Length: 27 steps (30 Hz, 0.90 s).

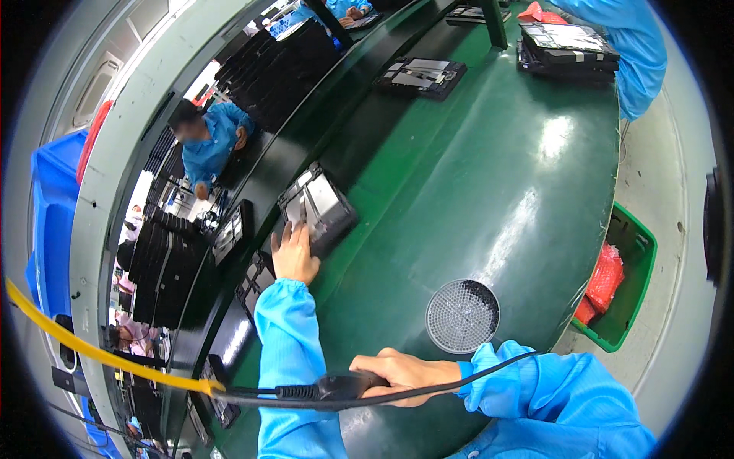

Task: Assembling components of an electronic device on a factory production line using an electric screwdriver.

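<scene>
My left hand [295, 254], fingers stretched out, reaches to the near edge of an opened flat device [321, 200] with silver panels in a black frame. Whether its fingertips press on the device or hover over it I cannot tell. Lower down, my right hand [401, 373] is closed round the dark body of what looks like a corded electric screwdriver [336, 389]. Its tip is hidden. A black cable crosses in front of the right wrist. Beyond that hand lies a round grey dish [462, 316] with a gridded surface and small dark pieces along its far rim.
Similar devices [422, 76] line the green table [459, 191] on the left and far side. A device stack [567, 50] stands far right beside a blue-sleeved co-worker. A green bin [631, 291] with red wrapped packs is at right. A yellow cable [107, 352] hangs left.
</scene>
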### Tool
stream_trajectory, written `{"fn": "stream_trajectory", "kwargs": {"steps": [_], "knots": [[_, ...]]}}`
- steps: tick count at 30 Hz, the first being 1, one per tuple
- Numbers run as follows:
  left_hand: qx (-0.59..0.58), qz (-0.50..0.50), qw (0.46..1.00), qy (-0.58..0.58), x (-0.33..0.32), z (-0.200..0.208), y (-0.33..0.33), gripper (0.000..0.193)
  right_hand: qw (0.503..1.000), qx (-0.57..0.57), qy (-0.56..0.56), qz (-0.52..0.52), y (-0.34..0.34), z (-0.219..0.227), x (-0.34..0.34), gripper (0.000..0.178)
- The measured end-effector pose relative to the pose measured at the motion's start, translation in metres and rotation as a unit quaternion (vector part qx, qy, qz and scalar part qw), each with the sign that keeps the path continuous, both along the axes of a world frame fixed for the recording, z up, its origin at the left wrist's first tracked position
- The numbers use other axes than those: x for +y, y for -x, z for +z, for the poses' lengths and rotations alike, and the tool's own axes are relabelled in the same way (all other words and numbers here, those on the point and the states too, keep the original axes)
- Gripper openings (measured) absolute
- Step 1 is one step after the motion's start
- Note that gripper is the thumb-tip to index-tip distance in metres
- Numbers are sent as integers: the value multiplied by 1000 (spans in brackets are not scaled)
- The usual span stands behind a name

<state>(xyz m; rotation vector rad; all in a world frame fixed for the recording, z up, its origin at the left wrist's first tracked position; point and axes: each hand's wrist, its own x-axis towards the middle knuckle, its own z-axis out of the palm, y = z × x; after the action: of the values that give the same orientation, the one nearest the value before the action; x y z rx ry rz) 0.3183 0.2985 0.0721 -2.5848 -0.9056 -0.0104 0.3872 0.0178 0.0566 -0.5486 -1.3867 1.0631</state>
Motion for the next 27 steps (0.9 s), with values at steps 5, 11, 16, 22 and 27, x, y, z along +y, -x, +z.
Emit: {"fn": "stream_trajectory", "kwargs": {"steps": [5, 11, 16, 22, 27], "knots": [[-173, 11, 985, 1, -11, -22, 30, 58, 996, 36, 66, 46, -1, -7, 6, 44], [-243, -139, 959, -47, -110, -64, 99, 55, 989, 83, 108, 48, -10, 8, 1, 62], [-316, -85, 944, 33, -231, -44, 131, 46, 984, 167, 62, -9, -30, 20, -12, 69], [-305, -91, 934, 160, -320, -48, 180, 50, 984, 103, 30, -142, -59, 23, -7, 89], [-368, -97, 882, 278, -365, -64, 185, 55, 979, 93, 10, -180, -68, 19, 2, 90]]}}
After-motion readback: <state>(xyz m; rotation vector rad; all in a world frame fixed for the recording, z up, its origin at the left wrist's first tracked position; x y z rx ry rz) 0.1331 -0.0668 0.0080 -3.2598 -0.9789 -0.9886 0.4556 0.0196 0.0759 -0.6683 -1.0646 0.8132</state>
